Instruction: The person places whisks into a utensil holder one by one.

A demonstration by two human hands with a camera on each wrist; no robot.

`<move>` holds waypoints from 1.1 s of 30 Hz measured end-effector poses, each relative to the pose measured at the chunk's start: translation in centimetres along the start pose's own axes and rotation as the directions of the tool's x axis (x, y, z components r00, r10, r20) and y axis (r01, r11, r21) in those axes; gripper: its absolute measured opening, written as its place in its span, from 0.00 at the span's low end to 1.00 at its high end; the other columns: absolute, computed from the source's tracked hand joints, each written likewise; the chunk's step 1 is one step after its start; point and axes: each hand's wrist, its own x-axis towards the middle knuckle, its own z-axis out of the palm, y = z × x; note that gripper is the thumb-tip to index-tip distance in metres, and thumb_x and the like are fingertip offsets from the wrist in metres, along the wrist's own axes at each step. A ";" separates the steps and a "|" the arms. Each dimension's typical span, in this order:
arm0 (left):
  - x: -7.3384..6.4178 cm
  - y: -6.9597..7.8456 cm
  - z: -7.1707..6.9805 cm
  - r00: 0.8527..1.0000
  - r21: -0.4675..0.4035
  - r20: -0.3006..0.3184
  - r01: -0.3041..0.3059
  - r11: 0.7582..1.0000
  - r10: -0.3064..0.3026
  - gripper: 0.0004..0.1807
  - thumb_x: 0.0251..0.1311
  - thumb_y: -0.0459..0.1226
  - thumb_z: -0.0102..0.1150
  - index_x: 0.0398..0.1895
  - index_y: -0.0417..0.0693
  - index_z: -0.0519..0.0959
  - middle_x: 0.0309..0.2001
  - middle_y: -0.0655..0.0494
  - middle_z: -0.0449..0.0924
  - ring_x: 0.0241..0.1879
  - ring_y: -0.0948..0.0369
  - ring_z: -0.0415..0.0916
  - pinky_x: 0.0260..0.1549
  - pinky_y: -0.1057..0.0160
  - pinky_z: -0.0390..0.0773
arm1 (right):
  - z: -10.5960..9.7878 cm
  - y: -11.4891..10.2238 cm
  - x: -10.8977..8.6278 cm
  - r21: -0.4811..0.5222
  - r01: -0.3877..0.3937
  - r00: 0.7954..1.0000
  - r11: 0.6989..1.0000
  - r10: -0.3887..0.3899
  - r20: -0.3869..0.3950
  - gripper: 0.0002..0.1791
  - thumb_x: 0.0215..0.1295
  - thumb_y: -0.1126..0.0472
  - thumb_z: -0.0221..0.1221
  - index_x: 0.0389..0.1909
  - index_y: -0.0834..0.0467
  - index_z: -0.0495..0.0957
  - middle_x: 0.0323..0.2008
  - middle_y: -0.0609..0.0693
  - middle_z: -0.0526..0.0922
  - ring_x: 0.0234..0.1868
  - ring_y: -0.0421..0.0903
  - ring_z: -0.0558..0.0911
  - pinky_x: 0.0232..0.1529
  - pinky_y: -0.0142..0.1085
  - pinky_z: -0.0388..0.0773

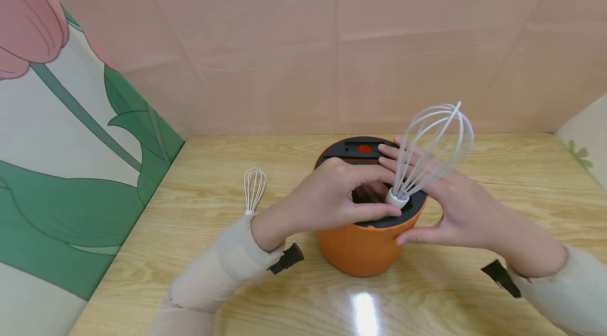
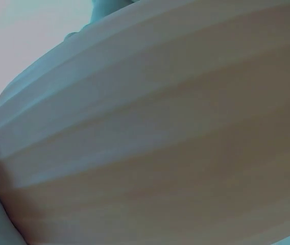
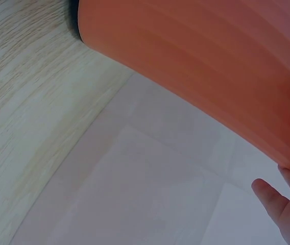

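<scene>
An orange utensil holder [image 1: 360,252] with a black slotted top [image 1: 339,149] stands on the table. At its near right, my left hand [image 1: 339,191] pinches a large whisk [image 1: 433,141] by the white collar [image 1: 397,199] between thumb and fingers. The pale wire loops point up and right; the handle below the collar is hidden. My right hand [image 1: 450,199] grips the holder's right side, fingers over the far rim and thumb against the wall. The holder's wall [image 2: 150,122] fills most of the left wrist view. In the right wrist view, fingers [image 3: 272,199] show beside the orange wall.
A smaller white whisk [image 1: 254,188] lies on the wooden table [image 1: 213,167] to the left, its lower end hidden by my left forearm. Behind the table is a pinkish wall [image 1: 284,51]. A wall with painted tulips [image 1: 76,115] borders the left side.
</scene>
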 end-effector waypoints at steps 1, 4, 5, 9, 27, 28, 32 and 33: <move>0.0 0.0 0.0 1.000 0.007 0.005 0.004 1.000 -0.004 0.13 0.57 0.39 0.71 0.43 0.44 0.83 0.35 0.58 0.87 0.35 0.73 0.83 0.38 0.85 0.75 | 0.0 0.0 0.0 0.004 -0.002 1.000 1.000 0.002 -0.001 0.57 0.48 0.29 0.67 0.69 0.65 0.67 0.73 0.57 0.66 0.79 0.48 0.54 0.78 0.31 0.47; 0.1 0.0 0.0 1.000 0.032 0.016 0.009 0.999 -0.010 0.13 0.57 0.40 0.72 0.41 0.45 0.83 0.35 0.59 0.87 0.35 0.73 0.83 0.38 0.85 0.74 | 0.1 0.1 0.0 0.015 -0.003 1.000 1.000 0.003 -0.004 0.56 0.47 0.29 0.68 0.68 0.64 0.68 0.73 0.57 0.66 0.79 0.49 0.54 0.78 0.31 0.46; 0.1 0.0 0.0 1.000 0.041 0.020 0.008 0.999 -0.009 0.12 0.57 0.40 0.72 0.41 0.45 0.83 0.35 0.60 0.87 0.35 0.73 0.83 0.38 0.86 0.74 | 0.2 0.1 -0.1 0.019 -0.001 1.000 1.000 0.001 -0.007 0.56 0.47 0.29 0.68 0.68 0.64 0.69 0.72 0.57 0.67 0.79 0.49 0.54 0.79 0.32 0.46; 0.1 -0.1 0.1 1.000 0.054 0.027 -0.006 0.999 0.005 0.11 0.57 0.41 0.72 0.40 0.46 0.84 0.35 0.61 0.87 0.35 0.74 0.83 0.38 0.86 0.73 | 0.3 0.2 0.0 0.029 0.019 0.999 0.999 -0.018 -0.032 0.56 0.49 0.28 0.66 0.67 0.66 0.69 0.72 0.57 0.68 0.79 0.49 0.55 0.79 0.32 0.47; 0.0 -0.2 -0.2 1.000 -0.045 0.022 -0.004 0.999 0.005 0.12 0.59 0.38 0.70 0.42 0.43 0.82 0.38 0.58 0.86 0.36 0.76 0.82 0.41 0.83 0.76 | 0.5 0.3 0.2 0.059 0.033 0.997 0.998 -0.029 -0.068 0.56 0.49 0.28 0.65 0.66 0.69 0.69 0.72 0.56 0.69 0.78 0.47 0.57 0.78 0.31 0.49; 0.0 -0.3 -0.2 1.000 -0.060 0.020 -0.005 0.998 0.006 0.12 0.58 0.38 0.70 0.43 0.42 0.82 0.39 0.57 0.86 0.36 0.76 0.82 0.41 0.83 0.77 | 0.5 0.4 0.1 0.065 0.030 0.997 0.997 -0.026 -0.066 0.56 0.49 0.28 0.65 0.66 0.69 0.69 0.72 0.55 0.68 0.78 0.47 0.57 0.78 0.31 0.49; -0.2 -0.3 -0.3 1.000 -0.111 0.007 -0.002 0.994 0.002 0.13 0.59 0.36 0.70 0.45 0.40 0.83 0.42 0.55 0.86 0.38 0.75 0.82 0.42 0.81 0.78 | 0.7 0.4 -0.1 0.073 0.018 0.998 0.997 -0.014 -0.057 0.57 0.49 0.29 0.66 0.67 0.68 0.67 0.72 0.56 0.67 0.78 0.47 0.57 0.77 0.30 0.49; -0.3 -0.4 -0.3 1.000 -0.110 0.005 0.001 0.994 -0.001 0.13 0.59 0.36 0.70 0.45 0.40 0.83 0.43 0.55 0.86 0.39 0.75 0.82 0.43 0.81 0.78 | 0.6 0.5 -0.1 0.074 0.010 0.999 0.997 -0.006 -0.052 0.57 0.48 0.29 0.66 0.68 0.68 0.67 0.72 0.56 0.68 0.79 0.47 0.56 0.77 0.30 0.49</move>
